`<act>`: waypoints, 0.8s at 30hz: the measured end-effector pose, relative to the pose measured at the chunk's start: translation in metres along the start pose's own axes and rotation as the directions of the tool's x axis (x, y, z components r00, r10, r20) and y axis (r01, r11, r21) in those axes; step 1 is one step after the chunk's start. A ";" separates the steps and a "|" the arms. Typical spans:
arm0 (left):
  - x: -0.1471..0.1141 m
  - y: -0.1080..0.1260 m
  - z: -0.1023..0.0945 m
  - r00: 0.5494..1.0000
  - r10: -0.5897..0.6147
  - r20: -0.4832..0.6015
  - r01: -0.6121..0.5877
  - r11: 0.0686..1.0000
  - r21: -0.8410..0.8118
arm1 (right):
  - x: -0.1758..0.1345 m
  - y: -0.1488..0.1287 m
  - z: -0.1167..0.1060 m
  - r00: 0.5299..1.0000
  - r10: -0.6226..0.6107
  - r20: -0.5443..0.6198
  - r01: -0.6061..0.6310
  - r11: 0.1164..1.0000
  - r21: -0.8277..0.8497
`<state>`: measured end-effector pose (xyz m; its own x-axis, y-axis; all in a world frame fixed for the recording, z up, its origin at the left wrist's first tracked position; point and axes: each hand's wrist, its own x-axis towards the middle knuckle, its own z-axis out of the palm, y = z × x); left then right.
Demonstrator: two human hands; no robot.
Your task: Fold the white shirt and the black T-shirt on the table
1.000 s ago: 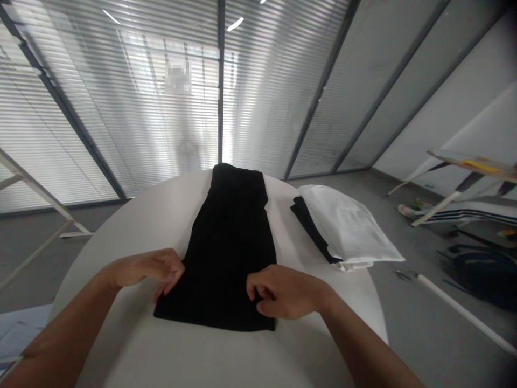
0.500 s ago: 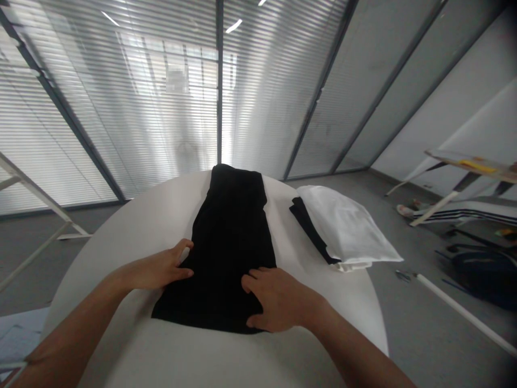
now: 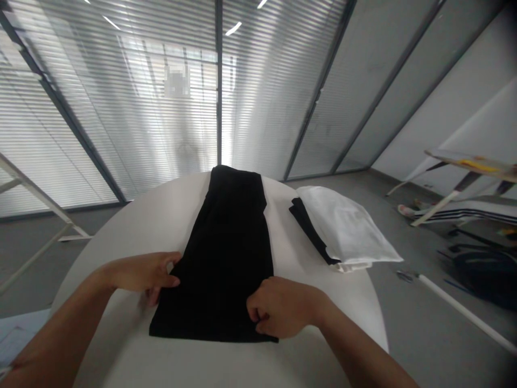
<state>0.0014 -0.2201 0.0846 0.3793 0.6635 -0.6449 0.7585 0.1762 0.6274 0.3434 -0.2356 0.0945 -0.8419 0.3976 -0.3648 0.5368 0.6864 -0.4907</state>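
Note:
Black folded pants (image 3: 226, 253) lie lengthwise on a round white table (image 3: 169, 364), the narrow end far off and the wide hem near me. At their left edge is my left hand (image 3: 141, 272), its thumb and forefinger apart and touching the cloth; the other fingers partly show below. My right hand (image 3: 285, 307) is closed, fingers curled and pinching the black fabric at the right edge near the hem. Its fingertips are partly hidden.
To the right on the table sits a stack of folded clothes, white cloth (image 3: 347, 223) over black cloth (image 3: 311, 229). Blinds (image 3: 173, 134) line the glass wall behind. White metal legs (image 3: 44, 194) stand at left. A person's striped trouser leg (image 3: 472, 213) shows at far right.
My left hand has shifted left and slightly down along the edge. My right hand has curled its fingers onto the cloth. The hem lies flatter and nearer me.

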 end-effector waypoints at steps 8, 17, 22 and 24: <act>0.031 0.006 0.008 0.960 0.019 -0.280 0.000 0.998 0.069 | -0.002 0.005 -0.018 0.983 0.177 -0.057 -0.167 0.975 0.145; 0.025 0.008 0.010 0.907 0.062 -0.418 0.036 0.974 0.222 | -0.011 0.007 -0.001 0.762 0.564 -0.316 -0.632 0.755 -0.177; 0.014 0.024 0.013 0.956 0.136 -0.259 -0.136 0.991 0.020 | -0.016 0.011 -0.004 0.878 0.456 -0.148 -0.470 0.879 -0.082; 0.009 0.028 0.012 0.973 0.159 -0.169 -0.176 0.980 -0.092 | -0.014 0.015 -0.009 0.897 0.413 -0.156 -0.417 0.909 0.003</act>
<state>0.0325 -0.2180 0.0907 0.4001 0.7961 -0.4541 0.6277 0.1230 0.7687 0.3632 -0.2257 0.0992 -0.5426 0.7349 -0.4068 0.8394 0.4561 -0.2957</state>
